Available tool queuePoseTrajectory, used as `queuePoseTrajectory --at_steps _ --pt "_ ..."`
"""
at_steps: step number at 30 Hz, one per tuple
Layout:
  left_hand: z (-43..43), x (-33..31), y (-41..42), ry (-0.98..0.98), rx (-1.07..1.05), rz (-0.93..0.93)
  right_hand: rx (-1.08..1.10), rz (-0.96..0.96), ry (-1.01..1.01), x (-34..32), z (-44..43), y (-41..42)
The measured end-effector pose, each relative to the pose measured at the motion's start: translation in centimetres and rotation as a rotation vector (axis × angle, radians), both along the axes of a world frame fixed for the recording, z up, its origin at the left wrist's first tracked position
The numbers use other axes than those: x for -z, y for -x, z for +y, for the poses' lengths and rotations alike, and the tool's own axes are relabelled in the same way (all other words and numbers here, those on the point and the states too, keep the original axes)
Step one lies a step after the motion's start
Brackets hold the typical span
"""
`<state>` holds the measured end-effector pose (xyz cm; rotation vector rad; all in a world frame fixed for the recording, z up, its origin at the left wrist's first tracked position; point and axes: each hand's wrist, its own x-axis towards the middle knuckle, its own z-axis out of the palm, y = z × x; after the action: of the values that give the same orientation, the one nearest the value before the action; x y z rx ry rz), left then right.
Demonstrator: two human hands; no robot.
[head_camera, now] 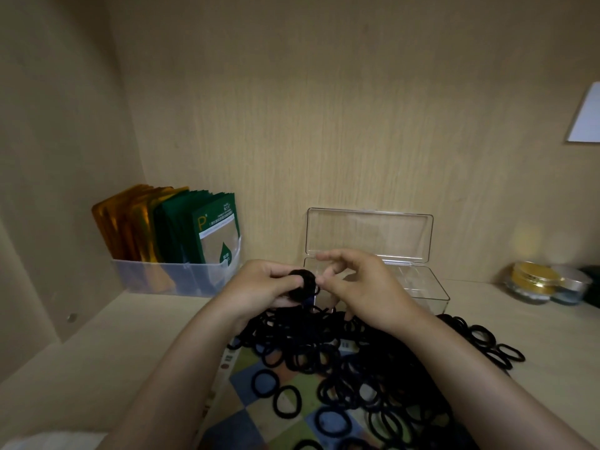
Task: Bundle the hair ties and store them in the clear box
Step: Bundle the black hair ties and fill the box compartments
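Our left hand [259, 289] grips the bundle of hair ties [302, 284], likely soft and springy, while our right hand [367, 284] pinches its edge.

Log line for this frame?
phase: bundling | left hand: grips hair-tie bundle | right hand: pinches bundle edge | clear box: lid open | loose ties: piled

Dim warm light, soft overall focus, wide-angle bending at the edges, faint lens flare at right
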<state>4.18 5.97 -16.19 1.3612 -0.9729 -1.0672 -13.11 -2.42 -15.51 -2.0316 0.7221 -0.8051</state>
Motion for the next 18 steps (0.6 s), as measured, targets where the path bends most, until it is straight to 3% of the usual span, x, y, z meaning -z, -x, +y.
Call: queuePoseTrajectory --at_steps 3,6,8,11,13,18 --pt "-0.2 0.2 -1.0 0.007 -0.206 -0.094 0.126 0.259 0.285 -0.2 0.4 0.1" --pt "-0.5 0.6 -1.4 0.064 -0.288 -0.134 0.150 0.629 0.327 0.1 1.9 -0.6" --pt "-0.6 0.7 -1.1 0.081 -0.282 -0.146 0.167 0.733 0.383 0.8 2.3 -1.2" --pt "-0.8 0.8 -0.4 0.077 -0.234 -0.157 0.123 0.769 0.422 1.4 2.2 -1.3" --pt "-0.8 0.9 -0.1 0.080 -0.226 -0.179 0.035 0.729 0.340 1.3 1.8 -0.9" --pt "-0.8 1.0 -0.1 0.099 -0.268 -0.246 -0.069 0.392 0.047 0.1 -0.1 0.3"
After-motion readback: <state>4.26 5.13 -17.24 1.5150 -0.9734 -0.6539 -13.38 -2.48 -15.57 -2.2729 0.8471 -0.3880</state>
